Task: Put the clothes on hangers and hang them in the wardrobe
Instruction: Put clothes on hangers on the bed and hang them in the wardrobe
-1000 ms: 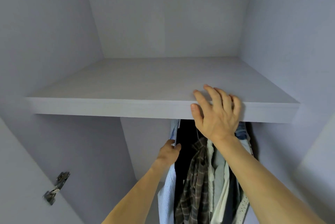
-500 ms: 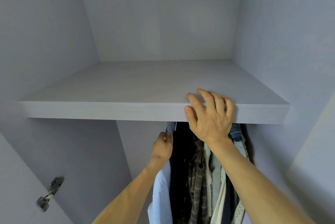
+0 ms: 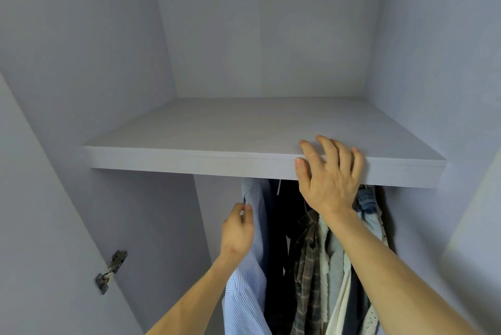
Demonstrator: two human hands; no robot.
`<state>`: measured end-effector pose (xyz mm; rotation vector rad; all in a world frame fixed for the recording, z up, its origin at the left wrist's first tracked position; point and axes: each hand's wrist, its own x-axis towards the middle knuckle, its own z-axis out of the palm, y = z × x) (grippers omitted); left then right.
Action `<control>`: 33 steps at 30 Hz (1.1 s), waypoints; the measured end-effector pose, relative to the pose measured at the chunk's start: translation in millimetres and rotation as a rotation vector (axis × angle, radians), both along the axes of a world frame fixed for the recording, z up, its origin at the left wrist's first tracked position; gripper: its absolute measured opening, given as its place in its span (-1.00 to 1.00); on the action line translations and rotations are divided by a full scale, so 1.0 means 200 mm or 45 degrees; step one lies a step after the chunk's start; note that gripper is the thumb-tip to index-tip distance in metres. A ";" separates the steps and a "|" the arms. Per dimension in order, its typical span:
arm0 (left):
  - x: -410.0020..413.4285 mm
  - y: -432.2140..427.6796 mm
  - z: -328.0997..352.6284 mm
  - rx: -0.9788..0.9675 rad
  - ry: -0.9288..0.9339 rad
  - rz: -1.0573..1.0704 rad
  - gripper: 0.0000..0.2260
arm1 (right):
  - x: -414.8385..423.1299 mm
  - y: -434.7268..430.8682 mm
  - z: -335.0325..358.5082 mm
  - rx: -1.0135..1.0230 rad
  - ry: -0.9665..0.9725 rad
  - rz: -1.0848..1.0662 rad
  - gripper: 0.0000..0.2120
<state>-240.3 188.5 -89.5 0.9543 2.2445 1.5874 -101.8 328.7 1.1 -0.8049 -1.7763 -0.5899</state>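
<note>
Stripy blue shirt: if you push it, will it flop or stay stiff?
Probably floppy: the striped blue shirt sags in soft folds where the left hand pinches it. Thin cloth, so likely light; hanging from above, it would probably swing.

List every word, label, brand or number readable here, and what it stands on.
None: no readable text anywhere.
The shelf, the door hinge, the blue striped shirt that the left hand pinches and the plaid shirt show only plain surface or pattern; no garment label is in view.

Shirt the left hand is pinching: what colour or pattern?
The shirt is light blue with fine white stripes; head view shows it best.
</note>
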 end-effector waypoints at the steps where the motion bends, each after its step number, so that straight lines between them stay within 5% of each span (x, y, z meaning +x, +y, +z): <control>1: 0.01 -0.04 -0.02 -0.016 0.011 -0.005 -0.77 | 0.00 -0.02 0.00 -0.046 -0.005 0.002 -0.62; 10: 0.05 -0.63 -0.20 -0.163 0.080 0.056 -0.73 | -0.03 -0.36 -0.25 -0.331 0.013 0.396 -0.42; 14: 0.08 -1.06 -0.35 -0.284 0.147 0.154 -0.73 | -0.12 -0.67 -0.60 -0.827 -0.005 0.766 -0.43; 19: 0.23 -1.68 -0.45 -0.351 0.177 0.263 -0.72 | -0.28 -1.05 -0.80 -1.165 -0.473 1.061 -0.35; 23: 0.41 -2.16 -0.47 -0.390 0.210 0.420 -0.69 | -0.45 -1.34 -0.81 -1.080 -1.030 1.271 -0.39; 29: 0.77 -2.79 -0.47 -0.580 0.251 0.862 -0.66 | -0.55 -2.07 -0.85 -0.982 -1.390 1.707 -0.88; 33: 1.13 -3.15 -0.46 -0.684 0.110 1.214 -0.66 | -0.40 -2.59 -0.87 -0.829 -1.513 1.985 -0.67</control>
